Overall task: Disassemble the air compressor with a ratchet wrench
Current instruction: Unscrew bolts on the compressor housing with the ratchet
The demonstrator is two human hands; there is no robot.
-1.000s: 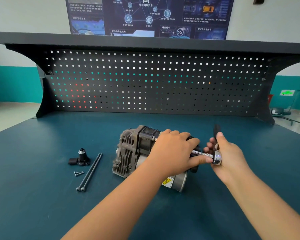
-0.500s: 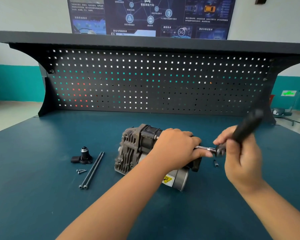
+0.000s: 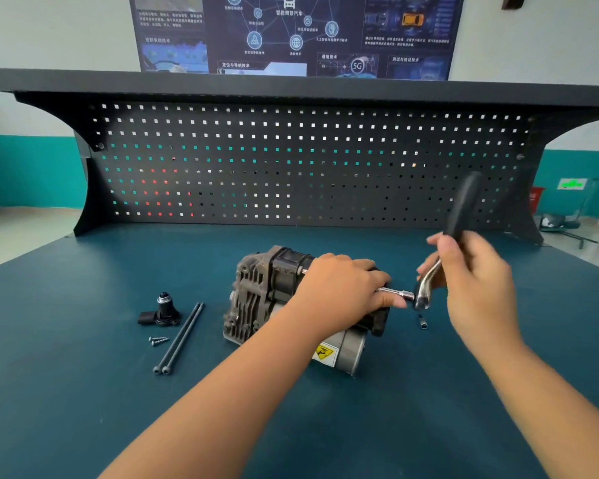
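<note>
Dark perforated pegboard (image 3: 291, 167) backs a blue-green worktop (image 3: 83, 409), with a wall poster (image 3: 291, 29) above it. I take the air compressor (image 3: 256, 299), lying mid-worktop, as my mark.

Well to its left sits a small black fitting (image 3: 161, 311). Nearer to it lie two small screws (image 3: 158, 340) and a pair of long bolts (image 3: 180, 337), side by side (out of the unit, I would guess). The compressor lies on its side, finned grey casting to the left and a smooth motor can (image 3: 350, 350) with a yellow warning label (image 3: 324, 352) toward the person.

The left hand (image 3: 343, 288) is clamped over the compressor's upper right part, fingers curled down round the body. Its thumb lies against a thin extension bar (image 3: 396, 293) that runs out from the compressor's right end. On that bar's end sits the chrome head of the ratchet wrench (image 3: 426, 288), its black handle slanting up and away. The right hand (image 3: 474, 281), just right of the compressor, is wrapped round the wrench where its shank meets the handle. A small loose bit (image 3: 422, 321) lies on the worktop below the wrench head.

The compressor looks a heavy, rigid lump of metal that will not flex. Its round can might roll under a hard pull on the wrench, though. Pinning it down over the solid casing seems the sound hold, clear of the thin fins and the smooth can.
</note>
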